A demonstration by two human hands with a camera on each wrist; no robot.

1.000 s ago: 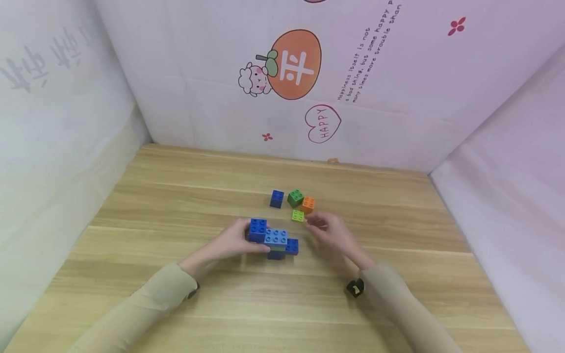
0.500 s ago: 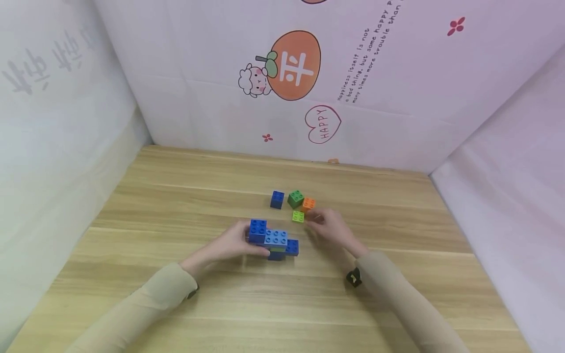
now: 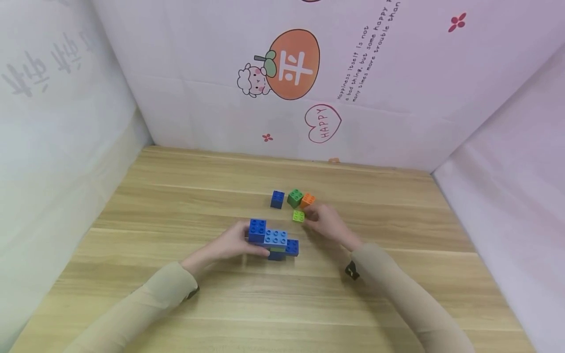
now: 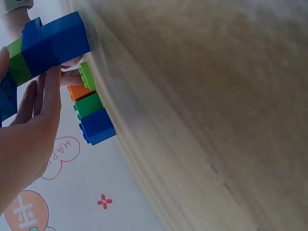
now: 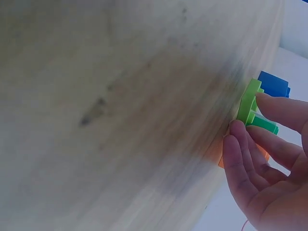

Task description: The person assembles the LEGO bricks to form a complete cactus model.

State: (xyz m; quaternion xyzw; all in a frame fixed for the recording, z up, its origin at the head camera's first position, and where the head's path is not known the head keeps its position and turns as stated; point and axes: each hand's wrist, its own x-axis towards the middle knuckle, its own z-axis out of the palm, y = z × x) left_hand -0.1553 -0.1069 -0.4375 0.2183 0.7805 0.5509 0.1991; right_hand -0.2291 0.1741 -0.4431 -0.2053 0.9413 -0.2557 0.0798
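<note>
My left hand grips a small build of toy building bricks at its left side. Dark blue bricks, a light blue brick and a green one make up the build. Beyond it, my right hand reaches to a thin lime-green brick on the table. In the right wrist view the thumb and index finger are spread at the lime brick's edge. The other fingers partly cover an orange brick just behind it.
A green brick stands beside the orange one, and a loose dark blue brick lies to their left. The wooden table meets printed white cloth walls at the back and sides.
My right hand has moved slightly forward and left against the loose bricks. The orange brick has shifted a little away from me. The left hand and its build stay in place.
</note>
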